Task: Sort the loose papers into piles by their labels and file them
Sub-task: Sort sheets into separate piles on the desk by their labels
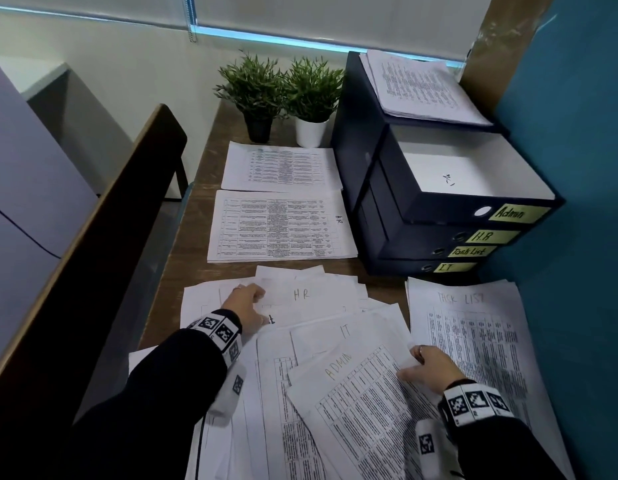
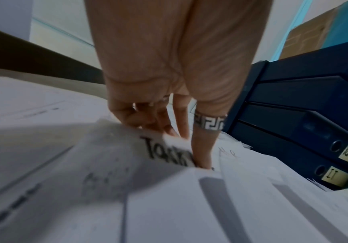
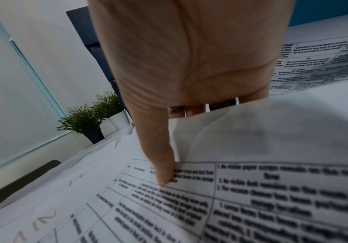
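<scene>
The loose papers (image 1: 300, 341) lie in a messy heap on the near end of the desk (image 1: 193, 244), in front of the binders (image 1: 439, 233). They look thin, light, floppy and slippery, so one is best taken by an edge or corner. The right hand (image 1: 427, 367) pinches the ADMIN sheet (image 1: 363, 403) at its edge, thumb on top, and the left hand (image 1: 245, 306) pinches a sheet (image 2: 160, 151) marked "Task".

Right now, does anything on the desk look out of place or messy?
Yes. The loose papers near the person lie fanned and crooked, with HR, IT and ADMIN sheets mixed. A paper stack also sits on top of the binders, overhanging the edge.
</scene>
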Tool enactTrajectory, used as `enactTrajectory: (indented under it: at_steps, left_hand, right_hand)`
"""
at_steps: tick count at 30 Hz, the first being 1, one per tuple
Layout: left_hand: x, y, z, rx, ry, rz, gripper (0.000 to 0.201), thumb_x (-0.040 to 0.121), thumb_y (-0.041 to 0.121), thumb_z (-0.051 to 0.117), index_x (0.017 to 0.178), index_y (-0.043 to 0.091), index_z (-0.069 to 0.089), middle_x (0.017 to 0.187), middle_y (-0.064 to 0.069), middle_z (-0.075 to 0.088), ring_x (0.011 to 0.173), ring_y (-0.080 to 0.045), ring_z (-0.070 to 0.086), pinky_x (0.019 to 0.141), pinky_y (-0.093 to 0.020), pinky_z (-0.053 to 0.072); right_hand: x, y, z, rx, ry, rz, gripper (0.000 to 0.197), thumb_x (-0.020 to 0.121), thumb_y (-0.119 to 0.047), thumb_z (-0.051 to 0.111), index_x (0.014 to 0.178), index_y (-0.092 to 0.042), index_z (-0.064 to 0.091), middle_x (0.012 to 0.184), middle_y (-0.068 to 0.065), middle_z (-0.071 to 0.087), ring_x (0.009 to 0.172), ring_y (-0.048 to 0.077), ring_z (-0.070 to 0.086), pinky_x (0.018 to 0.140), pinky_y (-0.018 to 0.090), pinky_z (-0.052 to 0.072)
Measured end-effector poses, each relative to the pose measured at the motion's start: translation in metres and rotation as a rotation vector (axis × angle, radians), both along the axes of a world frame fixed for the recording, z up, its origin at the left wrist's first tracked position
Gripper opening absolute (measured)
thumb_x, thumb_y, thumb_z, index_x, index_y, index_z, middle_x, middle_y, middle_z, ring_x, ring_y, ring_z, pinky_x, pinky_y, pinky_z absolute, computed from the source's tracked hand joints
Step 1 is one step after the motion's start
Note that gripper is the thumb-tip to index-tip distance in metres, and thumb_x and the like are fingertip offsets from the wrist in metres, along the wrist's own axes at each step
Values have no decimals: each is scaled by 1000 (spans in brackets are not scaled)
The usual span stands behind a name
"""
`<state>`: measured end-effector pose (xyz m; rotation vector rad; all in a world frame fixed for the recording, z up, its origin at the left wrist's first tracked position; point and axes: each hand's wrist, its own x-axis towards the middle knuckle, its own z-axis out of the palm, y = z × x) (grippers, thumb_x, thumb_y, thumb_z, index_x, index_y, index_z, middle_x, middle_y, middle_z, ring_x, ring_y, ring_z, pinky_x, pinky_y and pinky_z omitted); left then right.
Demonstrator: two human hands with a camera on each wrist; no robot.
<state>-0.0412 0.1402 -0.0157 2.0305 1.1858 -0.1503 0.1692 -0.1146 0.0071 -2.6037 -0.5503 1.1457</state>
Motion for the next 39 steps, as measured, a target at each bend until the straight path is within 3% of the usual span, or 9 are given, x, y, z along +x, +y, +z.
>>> enactTrajectory:
  at_steps: [3, 8, 12, 18, 22, 26, 30, 34, 39]
  left_hand:
    - [-1, 3, 0, -107, -9, -2, 35, 76, 6, 75, 108, 12, 61, 88, 3, 54, 82, -11, 50, 66, -11, 42]
    - [-8, 12, 3, -213, -150, 100, 21, 88, -3, 56, 81, 9, 71, 89, -11, 64, 77, -18, 56, 71, -24, 41]
    - [-12, 17, 14, -263, -181, 126, 20, 92, 4, 53, 105, -5, 66, 107, -14, 65, 76, -12, 56, 73, -17, 45]
    - [-25, 24, 20, -188, 121, -70, 30, 78, 22, 74, 104, 7, 70, 106, -7, 69, 89, -13, 57, 78, -21, 42]
    - [-26, 20, 26, -71, -199, 253, 14, 80, 13, 72, 94, 9, 70, 100, -7, 67, 102, -22, 60, 81, -25, 43]
    - [-30, 14, 34, -147, -451, 632, 40, 79, 13, 73, 115, 6, 58, 102, 0, 57, 93, -13, 57, 77, -26, 46]
    - [-38, 14, 23, -295, -169, 329, 39, 79, 4, 70, 117, -1, 59, 121, -19, 61, 110, -29, 59, 99, -42, 46]
    - [-36, 16, 22, -220, -186, 345, 26, 84, 2, 64, 110, 2, 63, 109, -14, 66, 101, -29, 61, 88, -36, 49]
    - [-31, 1, 20, -467, -308, 395, 15, 86, -6, 57, 96, 4, 64, 95, -14, 66, 77, -21, 62, 63, -21, 54]
  right_hand:
    - [1, 0, -1, -2, 6, 12, 56, 77, -16, 73, 127, -4, 50, 127, 8, 57, 113, 21, 54, 101, 32, 39]
    - [-1, 0, 5, 37, -9, 13, 50, 80, -10, 69, 125, -1, 51, 124, 9, 58, 108, 20, 55, 97, 26, 39]
    - [0, 1, 5, 55, -8, 41, 47, 81, -10, 69, 124, -1, 52, 123, 9, 58, 99, 15, 52, 92, 23, 38]
    - [1, 2, 2, 47, -11, 53, 46, 80, -13, 70, 122, -5, 54, 123, 7, 59, 101, 16, 54, 99, 30, 40]
    - [1, 2, -1, 36, -19, 56, 48, 81, -14, 69, 125, -6, 51, 123, 9, 57, 112, 20, 54, 100, 28, 38]
    - [7, 0, -10, 52, -1, 60, 14, 80, -16, 70, 83, -16, 56, 89, -2, 61, 84, 12, 56, 72, 20, 43]
    - [7, 1, -20, 116, 47, -10, 42, 78, -14, 71, 116, -2, 57, 108, 5, 65, 98, 18, 61, 88, 27, 47]
    - [2, 7, -19, 162, 101, 4, 48, 79, -17, 71, 121, -2, 54, 116, 9, 63, 106, 21, 60, 97, 33, 46]
    - [-1, 5, -2, 245, 145, 19, 9, 83, -10, 66, 91, -9, 60, 94, 2, 67, 87, 15, 63, 68, 16, 47]
